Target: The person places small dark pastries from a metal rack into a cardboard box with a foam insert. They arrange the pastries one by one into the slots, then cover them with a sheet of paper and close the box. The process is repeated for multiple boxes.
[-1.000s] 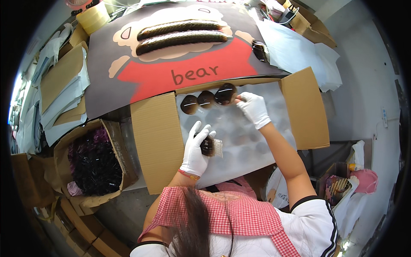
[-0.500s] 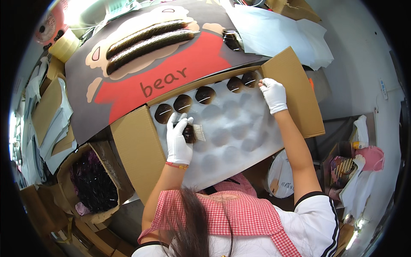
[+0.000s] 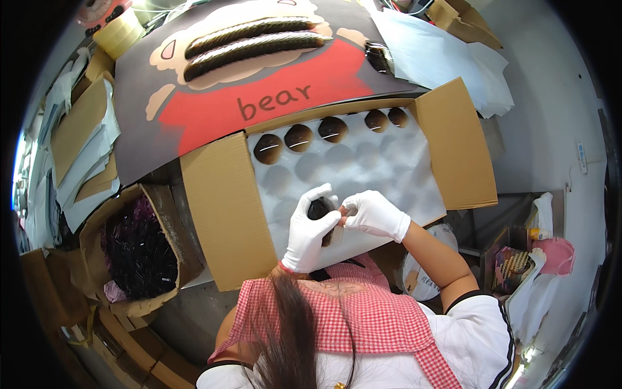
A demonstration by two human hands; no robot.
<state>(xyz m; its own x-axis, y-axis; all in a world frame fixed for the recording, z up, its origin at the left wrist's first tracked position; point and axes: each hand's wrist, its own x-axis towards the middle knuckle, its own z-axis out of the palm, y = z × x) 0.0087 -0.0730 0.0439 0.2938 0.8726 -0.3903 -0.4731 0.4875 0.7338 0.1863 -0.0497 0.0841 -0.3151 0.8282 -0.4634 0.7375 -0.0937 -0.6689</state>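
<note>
My left hand (image 3: 310,230), in a white glove, is closed around a small stack of dark brown tinted lenses (image 3: 318,209) above the near part of the cardboard box. My right hand (image 3: 372,216), gloved with bare fingertips, is beside it, thumb and forefinger pinched together at the stack's edge. Whether a lens is between those fingertips I cannot make out. Below both hands, a whitish translucent sheet (image 3: 363,172) covers the inside of the open cardboard box (image 3: 217,217). Along its far edge several brown lenses (image 3: 333,129) lie in a row, and dim round shapes show through the sheet.
Two long rows of dark lenses (image 3: 256,50) lie on the printed mat (image 3: 214,107) beyond the box. A shorter lens stack (image 3: 378,57) sits beside white paper sheets (image 3: 440,52). At left stands a carton (image 3: 87,227) of dark shiny plastic; paper and cardboard sheets (image 3: 81,146) pile behind it.
My right hand has come back from the box's far right corner to my left hand. The left hand, still holding the lens stack, has moved right and nearer. The whole view has shifted slightly.
</note>
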